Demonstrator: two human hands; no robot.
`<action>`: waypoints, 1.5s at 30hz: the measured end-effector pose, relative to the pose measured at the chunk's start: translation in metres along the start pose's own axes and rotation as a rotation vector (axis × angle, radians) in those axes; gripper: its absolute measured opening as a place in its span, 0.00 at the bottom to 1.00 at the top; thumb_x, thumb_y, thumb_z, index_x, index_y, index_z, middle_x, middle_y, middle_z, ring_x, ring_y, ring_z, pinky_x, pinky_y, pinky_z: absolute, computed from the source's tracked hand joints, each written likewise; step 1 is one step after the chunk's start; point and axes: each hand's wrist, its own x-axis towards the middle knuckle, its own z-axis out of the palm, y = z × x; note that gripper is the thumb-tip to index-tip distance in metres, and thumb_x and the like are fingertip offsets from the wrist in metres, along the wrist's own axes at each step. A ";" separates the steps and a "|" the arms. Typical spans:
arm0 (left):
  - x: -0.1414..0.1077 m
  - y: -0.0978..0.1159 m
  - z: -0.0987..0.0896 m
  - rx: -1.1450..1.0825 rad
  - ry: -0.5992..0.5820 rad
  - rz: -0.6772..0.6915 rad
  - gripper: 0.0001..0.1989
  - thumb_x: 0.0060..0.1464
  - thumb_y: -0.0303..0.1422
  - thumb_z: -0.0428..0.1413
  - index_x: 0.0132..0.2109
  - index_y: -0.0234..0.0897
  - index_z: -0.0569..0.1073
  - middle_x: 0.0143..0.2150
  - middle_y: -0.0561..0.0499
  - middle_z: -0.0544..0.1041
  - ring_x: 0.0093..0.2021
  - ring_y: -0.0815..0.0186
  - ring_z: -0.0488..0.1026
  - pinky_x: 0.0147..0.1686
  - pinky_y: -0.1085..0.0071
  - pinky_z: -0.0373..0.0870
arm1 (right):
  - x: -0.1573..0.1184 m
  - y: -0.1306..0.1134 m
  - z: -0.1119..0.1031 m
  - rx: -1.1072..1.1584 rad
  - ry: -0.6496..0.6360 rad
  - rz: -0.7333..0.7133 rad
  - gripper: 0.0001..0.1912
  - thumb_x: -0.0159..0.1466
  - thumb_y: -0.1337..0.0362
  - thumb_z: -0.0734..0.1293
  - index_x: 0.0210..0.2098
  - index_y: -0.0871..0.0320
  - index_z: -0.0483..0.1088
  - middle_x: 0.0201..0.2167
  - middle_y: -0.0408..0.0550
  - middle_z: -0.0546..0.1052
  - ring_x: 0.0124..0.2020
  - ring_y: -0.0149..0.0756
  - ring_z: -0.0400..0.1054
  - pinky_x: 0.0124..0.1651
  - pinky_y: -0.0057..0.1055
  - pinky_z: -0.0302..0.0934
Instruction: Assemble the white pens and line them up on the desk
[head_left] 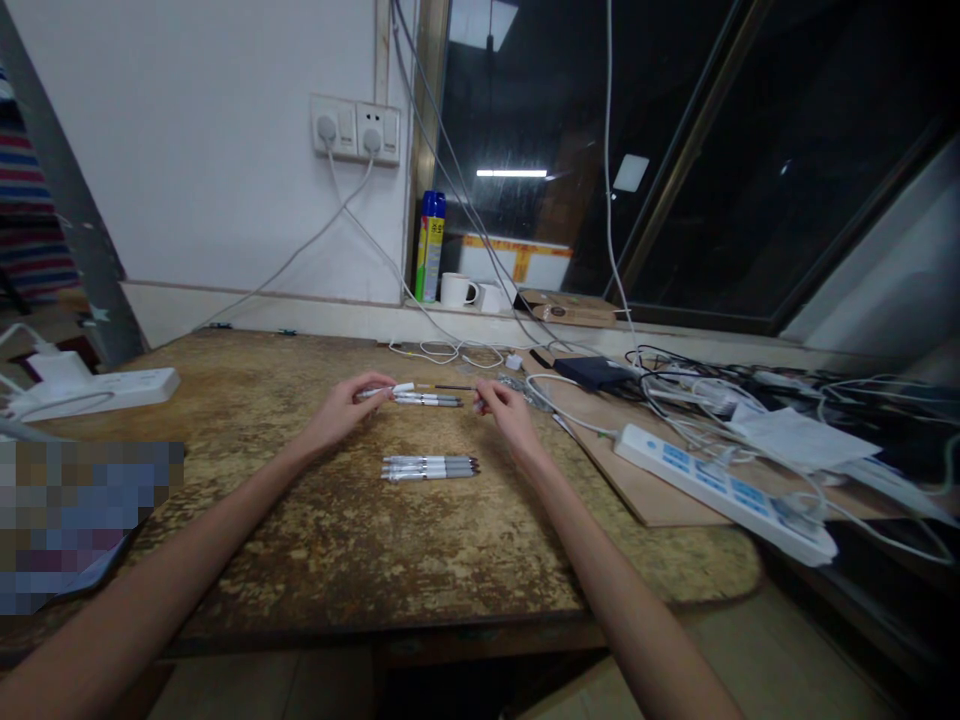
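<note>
My left hand [358,400] is closed around a white pen barrel [401,387] above the worn wooden table. A thin refill [446,387], brownish near the barrel and dark toward the right, extends from the barrel's open end. Its right end meets the pinched fingers of my right hand [495,400]. Just below the barrel, white and grey pens [429,399] lie on the table between my hands. Nearer to me, a row of several white and grey pens [429,467] lies side by side, their dark tips to the right.
A white power strip [720,490] and tangled cables [675,385] lie on a brown board [622,485] at right. Another power strip [135,385] is at left. On the sill stand a spray can [430,250] and a white mug [454,290].
</note>
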 end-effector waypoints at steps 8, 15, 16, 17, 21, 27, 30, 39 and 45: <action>0.000 0.004 0.000 0.004 0.015 -0.002 0.23 0.57 0.51 0.56 0.47 0.38 0.79 0.46 0.45 0.80 0.47 0.57 0.75 0.46 0.65 0.70 | 0.002 0.000 0.001 -0.084 0.020 -0.009 0.21 0.59 0.44 0.68 0.35 0.57 0.74 0.27 0.45 0.76 0.29 0.36 0.68 0.37 0.32 0.63; 0.000 0.001 -0.001 0.014 0.015 -0.008 0.21 0.58 0.50 0.56 0.48 0.39 0.79 0.46 0.46 0.80 0.44 0.59 0.75 0.43 0.67 0.70 | 0.002 0.005 -0.001 -0.094 0.044 -0.037 0.19 0.58 0.48 0.70 0.39 0.57 0.75 0.33 0.47 0.78 0.30 0.36 0.69 0.38 0.33 0.65; 0.000 0.000 -0.002 0.014 0.018 -0.002 0.21 0.58 0.50 0.57 0.47 0.39 0.79 0.46 0.46 0.80 0.44 0.59 0.75 0.43 0.67 0.70 | 0.002 0.005 -0.001 -0.082 0.045 -0.036 0.19 0.58 0.48 0.70 0.39 0.57 0.75 0.33 0.48 0.78 0.30 0.36 0.69 0.38 0.33 0.65; 0.000 -0.001 -0.002 0.015 0.017 0.001 0.21 0.58 0.50 0.57 0.47 0.38 0.79 0.46 0.46 0.80 0.44 0.59 0.75 0.43 0.67 0.69 | 0.002 0.006 -0.001 -0.068 0.045 -0.033 0.19 0.59 0.48 0.70 0.39 0.57 0.76 0.33 0.48 0.78 0.31 0.36 0.69 0.38 0.33 0.66; 0.001 -0.003 -0.003 0.029 0.005 0.010 0.21 0.59 0.49 0.56 0.48 0.38 0.79 0.46 0.46 0.80 0.44 0.58 0.75 0.43 0.67 0.69 | 0.002 0.004 -0.001 -0.010 0.050 -0.003 0.20 0.60 0.46 0.69 0.36 0.57 0.75 0.30 0.48 0.76 0.31 0.37 0.70 0.36 0.33 0.66; 0.000 -0.001 -0.003 0.029 0.002 0.008 0.22 0.58 0.49 0.57 0.48 0.37 0.80 0.44 0.46 0.81 0.42 0.59 0.75 0.41 0.68 0.69 | 0.000 0.001 -0.001 0.011 0.049 0.038 0.24 0.62 0.42 0.65 0.28 0.58 0.73 0.26 0.47 0.75 0.27 0.34 0.67 0.32 0.30 0.62; 0.000 -0.001 -0.003 0.018 0.005 0.000 0.23 0.57 0.50 0.57 0.49 0.37 0.79 0.44 0.46 0.81 0.40 0.60 0.75 0.39 0.68 0.69 | 0.000 0.002 -0.001 -0.004 0.041 0.042 0.26 0.62 0.41 0.64 0.25 0.58 0.72 0.23 0.46 0.73 0.25 0.33 0.64 0.31 0.29 0.59; 0.001 -0.004 -0.003 0.022 -0.030 -0.009 0.23 0.59 0.49 0.55 0.50 0.36 0.78 0.45 0.45 0.81 0.44 0.58 0.75 0.42 0.67 0.69 | -0.001 -0.001 -0.001 -0.048 0.049 0.009 0.26 0.65 0.44 0.62 0.20 0.57 0.66 0.19 0.43 0.67 0.24 0.33 0.60 0.32 0.30 0.53; 0.000 -0.004 -0.002 0.015 -0.029 -0.015 0.23 0.59 0.49 0.55 0.50 0.36 0.79 0.44 0.46 0.80 0.37 0.62 0.73 0.36 0.69 0.68 | 0.003 0.004 -0.002 -0.001 0.027 -0.029 0.20 0.64 0.47 0.64 0.25 0.56 0.67 0.24 0.43 0.68 0.28 0.34 0.62 0.34 0.30 0.56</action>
